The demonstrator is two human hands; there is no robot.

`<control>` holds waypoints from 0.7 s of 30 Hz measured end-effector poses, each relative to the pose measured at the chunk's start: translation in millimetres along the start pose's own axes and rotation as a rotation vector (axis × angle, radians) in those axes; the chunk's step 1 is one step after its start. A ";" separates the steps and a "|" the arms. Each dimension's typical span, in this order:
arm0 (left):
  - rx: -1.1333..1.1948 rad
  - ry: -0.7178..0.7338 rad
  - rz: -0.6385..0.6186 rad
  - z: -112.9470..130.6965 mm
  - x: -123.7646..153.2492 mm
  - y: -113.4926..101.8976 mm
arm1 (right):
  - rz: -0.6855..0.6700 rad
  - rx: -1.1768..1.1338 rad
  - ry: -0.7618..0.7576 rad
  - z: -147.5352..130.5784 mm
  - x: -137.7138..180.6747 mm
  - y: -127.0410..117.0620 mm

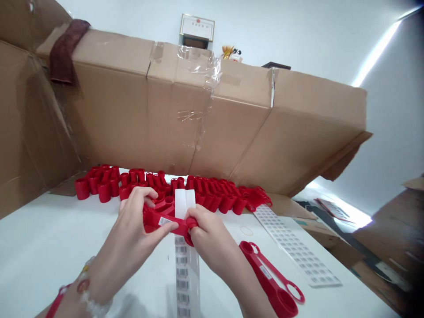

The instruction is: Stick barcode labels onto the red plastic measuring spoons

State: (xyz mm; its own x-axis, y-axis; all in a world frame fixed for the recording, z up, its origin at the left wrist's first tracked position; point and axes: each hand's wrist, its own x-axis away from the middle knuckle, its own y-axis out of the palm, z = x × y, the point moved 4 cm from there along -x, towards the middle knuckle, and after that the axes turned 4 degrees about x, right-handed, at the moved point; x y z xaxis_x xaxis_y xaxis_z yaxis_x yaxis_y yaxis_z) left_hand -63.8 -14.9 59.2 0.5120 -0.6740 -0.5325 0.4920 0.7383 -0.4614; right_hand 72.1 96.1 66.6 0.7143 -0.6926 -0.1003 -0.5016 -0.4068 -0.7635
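Left hand (134, 223) and right hand (210, 234) clamped on one red plastic double-cup piece (182, 226).
They grip opposite ends, over a barcode label strip (182, 274) on a white table (82, 232); red cups (215, 201) line a cardboard wall (232, 128).

A pale wall (132, 17) fills 12 o'clock, bearing a gold-edged frame (190, 32). Below it, brown cardboard (112, 110), creased and patched with shiny clear tape (202, 73), spans from 9 nearly to 3 o'clock; a maroon cloth (66, 53) lies over its top edge at 10. A figurine (235, 55) (only its upper part shows) peeks above the rim just past 12. At 2 o'clock runs a bright streak of light (377, 53). A white table (82, 238) spreads across 6; blurred brown boxes (331, 238) sit at 4.
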 end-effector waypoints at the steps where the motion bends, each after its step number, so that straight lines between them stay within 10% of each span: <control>1: 0.023 -0.021 -0.029 -1.6 -1.9 -1.7 | -0.008 -0.012 0.002 1.0 -0.8 0.2; 13: 0.314 -0.103 -0.443 -18.3 -22.8 -26.4 | -0.196 -0.165 0.018 17.1 -8.8 -4.1; 21: 0.511 -0.110 -0.383 -24.2 -25.2 -18.1 | -0.469 -0.115 -0.065 19.6 -9.0 7.1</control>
State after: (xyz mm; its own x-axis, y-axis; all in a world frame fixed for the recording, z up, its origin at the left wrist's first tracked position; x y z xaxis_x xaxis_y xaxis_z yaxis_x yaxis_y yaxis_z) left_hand -102.6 -10.7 63.7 0.2893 -0.9062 -0.3085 0.9136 0.3576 -0.1937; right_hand 71.6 111.1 49.6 0.9035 -0.3815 0.1954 -0.1663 -0.7321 -0.6606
